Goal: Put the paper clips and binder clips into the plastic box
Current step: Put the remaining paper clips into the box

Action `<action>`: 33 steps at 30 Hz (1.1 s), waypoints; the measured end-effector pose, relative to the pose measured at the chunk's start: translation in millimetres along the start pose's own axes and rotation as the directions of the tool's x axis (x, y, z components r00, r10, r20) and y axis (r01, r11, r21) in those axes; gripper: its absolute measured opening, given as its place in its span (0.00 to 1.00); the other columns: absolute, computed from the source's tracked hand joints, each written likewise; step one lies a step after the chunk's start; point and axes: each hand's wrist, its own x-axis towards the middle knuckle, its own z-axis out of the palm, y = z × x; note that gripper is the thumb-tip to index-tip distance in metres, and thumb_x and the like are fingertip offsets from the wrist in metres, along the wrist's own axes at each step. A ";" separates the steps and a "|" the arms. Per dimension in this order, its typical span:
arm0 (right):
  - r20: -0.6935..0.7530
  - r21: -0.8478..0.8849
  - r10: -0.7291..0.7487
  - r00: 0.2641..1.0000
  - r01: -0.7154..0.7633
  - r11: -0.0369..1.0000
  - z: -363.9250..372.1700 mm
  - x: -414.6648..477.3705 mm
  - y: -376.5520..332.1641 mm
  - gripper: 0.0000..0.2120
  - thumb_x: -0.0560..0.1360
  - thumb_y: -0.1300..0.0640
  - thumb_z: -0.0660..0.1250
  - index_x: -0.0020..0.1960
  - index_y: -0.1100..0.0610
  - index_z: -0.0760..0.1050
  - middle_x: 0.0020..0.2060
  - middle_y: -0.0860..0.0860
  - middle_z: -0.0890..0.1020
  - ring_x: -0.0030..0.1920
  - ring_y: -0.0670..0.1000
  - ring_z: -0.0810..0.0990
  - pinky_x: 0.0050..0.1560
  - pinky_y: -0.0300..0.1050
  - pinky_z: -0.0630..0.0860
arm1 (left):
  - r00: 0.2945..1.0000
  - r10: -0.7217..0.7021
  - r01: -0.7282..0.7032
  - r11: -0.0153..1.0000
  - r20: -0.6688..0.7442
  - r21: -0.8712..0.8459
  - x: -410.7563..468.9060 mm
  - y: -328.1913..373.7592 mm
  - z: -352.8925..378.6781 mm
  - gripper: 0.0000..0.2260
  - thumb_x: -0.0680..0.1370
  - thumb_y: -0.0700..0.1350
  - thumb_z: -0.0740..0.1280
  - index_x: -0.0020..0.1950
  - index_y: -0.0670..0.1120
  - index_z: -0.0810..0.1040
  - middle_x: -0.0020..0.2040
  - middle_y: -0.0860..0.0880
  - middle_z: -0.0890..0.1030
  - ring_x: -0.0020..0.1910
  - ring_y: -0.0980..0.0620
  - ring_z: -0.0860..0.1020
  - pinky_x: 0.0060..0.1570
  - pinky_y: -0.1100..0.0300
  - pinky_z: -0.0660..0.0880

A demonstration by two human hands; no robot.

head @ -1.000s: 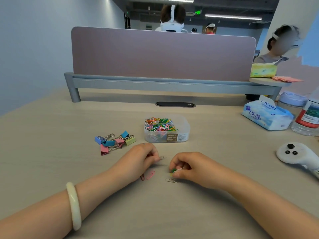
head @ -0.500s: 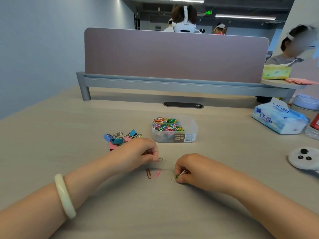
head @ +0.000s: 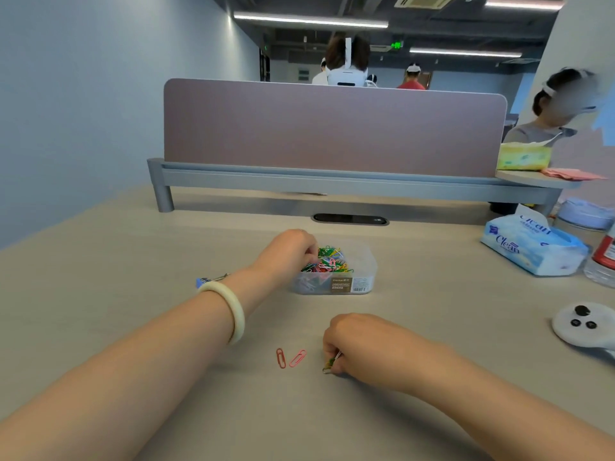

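Note:
The clear plastic box (head: 367, 265) stands mid-table, holding several coloured paper clips (head: 334, 265). My left hand (head: 289, 252) reaches over its left edge, fingertips pinched down among the clips; whether a clip is between them is hidden. My right hand (head: 364, 344) rests on the table nearer me, pinching a green and a silver paper clip (head: 330, 365) against the surface. A red paper clip (head: 281, 358) and a pink paper clip (head: 297, 358) lie loose just left of it. Of the binder clips, only a blue one (head: 202, 282) shows behind my left wrist.
A tissue pack (head: 529, 247) and a bottle (head: 604, 261) stand at the right. A white controller (head: 582, 324) lies near the right edge. A mauve divider panel (head: 332, 128) closes the back of the table, with people seated beyond it.
My left hand lifted off the table with its clip and moved forward over the box. My right hand stays put, pinching its clips. The view has tilted up.

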 end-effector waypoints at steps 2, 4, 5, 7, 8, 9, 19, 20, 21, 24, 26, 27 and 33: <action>0.022 -0.027 -0.010 1.000 0.011 1.000 -0.8 1.1 1.1 0.11 0.72 0.59 0.63 0.51 0.64 0.76 0.52 0.60 0.77 0.52 0.60 0.76 0.51 0.52 0.74 | 0.997 0.017 -0.024 0.996 0.079 0.085 0.8 -3.6 0.6 0.06 0.72 0.36 0.65 0.41 0.40 0.81 0.42 0.39 0.81 0.44 0.42 0.76 0.46 0.55 0.71; 0.045 -0.012 -0.026 0.999 0.027 1.000 -2.2 1.5 4.1 0.11 0.73 0.59 0.63 0.50 0.65 0.75 0.51 0.60 0.77 0.52 0.60 0.76 0.51 0.52 0.74 | 0.995 0.051 -0.062 0.991 0.091 0.122 -3.4 -10.4 -0.8 0.10 0.70 0.36 0.63 0.32 0.49 0.74 0.34 0.40 0.72 0.37 0.43 0.68 0.40 0.55 0.67; 0.055 0.012 -0.035 0.998 0.034 0.999 -2.6 1.5 5.9 0.10 0.73 0.58 0.63 0.50 0.64 0.75 0.51 0.60 0.78 0.52 0.59 0.75 0.51 0.52 0.74 | 0.995 0.066 -0.076 0.988 0.079 0.131 -5.4 -14.2 -1.7 0.10 0.69 0.37 0.61 0.30 0.47 0.67 0.33 0.42 0.68 0.36 0.46 0.64 0.39 0.55 0.65; 0.064 0.069 -0.048 0.997 0.043 0.997 -2.8 0.5 8.7 0.09 0.73 0.57 0.63 0.49 0.62 0.76 0.50 0.59 0.78 0.51 0.58 0.75 0.51 0.51 0.74 | 0.995 0.071 -0.081 0.987 0.077 0.137 -9.3 -19.2 -3.4 0.08 0.70 0.38 0.60 0.31 0.47 0.68 0.34 0.43 0.69 0.36 0.47 0.65 0.40 0.55 0.67; 0.064 0.099 -0.051 0.997 0.045 0.994 -2.8 -0.3 10.0 0.09 0.74 0.56 0.63 0.49 0.61 0.76 0.50 0.57 0.78 0.51 0.56 0.75 0.51 0.50 0.73 | 0.995 0.063 -0.073 0.989 0.081 0.127 -10.4 -19.8 -3.1 0.08 0.72 0.39 0.61 0.33 0.45 0.73 0.36 0.42 0.74 0.38 0.45 0.70 0.43 0.54 0.70; 0.063 0.127 -0.055 0.996 0.047 0.991 -2.7 -0.9 11.3 0.09 0.74 0.55 0.63 0.49 0.59 0.76 0.50 0.56 0.78 0.50 0.55 0.75 0.51 0.49 0.73 | 0.995 0.063 -0.070 0.992 0.076 0.102 -11.0 -19.5 -2.3 0.07 0.74 0.38 0.62 0.39 0.42 0.79 0.42 0.39 0.80 0.44 0.42 0.75 0.47 0.54 0.71; 0.078 0.289 -0.167 0.983 0.138 0.947 -0.9 0.8 26.4 0.06 0.75 0.52 0.64 0.48 0.54 0.76 0.39 0.42 0.73 0.42 0.44 0.72 0.44 0.35 0.69 | 0.931 0.161 -0.120 0.982 0.328 -0.143 -90.0 -21.3 -34.5 0.08 0.70 0.46 0.72 0.49 0.51 0.82 0.45 0.53 0.77 0.44 0.59 0.74 0.42 0.72 0.68; 0.083 0.305 -0.173 0.981 0.140 0.942 -0.9 1.9 27.7 0.06 0.75 0.52 0.64 0.47 0.53 0.75 0.39 0.42 0.74 0.40 0.43 0.71 0.42 0.34 0.68 | 0.905 0.156 -0.103 0.983 0.396 -0.153 -100.3 -22.3 -34.8 0.09 0.69 0.47 0.73 0.48 0.52 0.82 0.45 0.54 0.76 0.45 0.59 0.73 0.43 0.72 0.68; 0.085 0.325 -0.178 0.980 0.141 0.935 -1.4 2.4 29.7 0.05 0.75 0.51 0.64 0.46 0.52 0.75 0.39 0.42 0.74 0.39 0.42 0.71 0.42 0.33 0.68 | 0.889 0.154 -0.087 0.981 0.432 -0.171 -107.3 -22.5 -33.8 0.09 0.68 0.47 0.73 0.48 0.53 0.82 0.45 0.54 0.75 0.45 0.58 0.72 0.44 0.71 0.68; 0.094 0.405 -0.186 0.978 0.133 0.905 -0.9 4.4 36.2 0.05 0.74 0.51 0.65 0.40 0.46 0.72 0.36 0.41 0.74 0.35 0.40 0.71 0.40 0.31 0.68 | 0.887 0.169 -0.060 0.965 0.430 -0.254 -117.3 -19.5 -28.0 0.08 0.69 0.46 0.73 0.47 0.52 0.81 0.46 0.50 0.76 0.44 0.54 0.73 0.44 0.64 0.71; 0.118 0.489 -0.187 0.975 0.107 0.866 -0.3 5.7 40.8 0.06 0.74 0.53 0.66 0.38 0.45 0.72 0.34 0.42 0.74 0.34 0.41 0.70 0.41 0.36 0.69 | 0.892 0.184 -0.068 0.957 0.413 -0.280 -118.4 -15.7 -24.5 0.06 0.70 0.45 0.72 0.46 0.51 0.81 0.46 0.49 0.76 0.44 0.55 0.73 0.43 0.63 0.72; 0.130 0.518 -0.194 0.972 0.100 0.849 0.0 6.4 42.5 0.07 0.74 0.53 0.66 0.38 0.45 0.73 0.33 0.42 0.74 0.34 0.42 0.70 0.40 0.39 0.70 | 0.892 0.194 -0.081 0.957 0.407 -0.278 -118.0 -14.0 -22.6 0.05 0.70 0.45 0.72 0.45 0.51 0.81 0.46 0.49 0.77 0.43 0.55 0.73 0.43 0.64 0.71; 0.165 0.582 -0.237 0.958 0.099 0.807 0.0 11.1 46.4 0.09 0.75 0.57 0.65 0.38 0.46 0.73 0.31 0.42 0.74 0.31 0.40 0.70 0.35 0.32 0.69 | 0.895 0.239 -0.127 0.945 0.375 -0.300 -116.4 -7.3 -17.5 0.04 0.70 0.44 0.72 0.44 0.50 0.81 0.44 0.49 0.77 0.43 0.55 0.73 0.41 0.66 0.71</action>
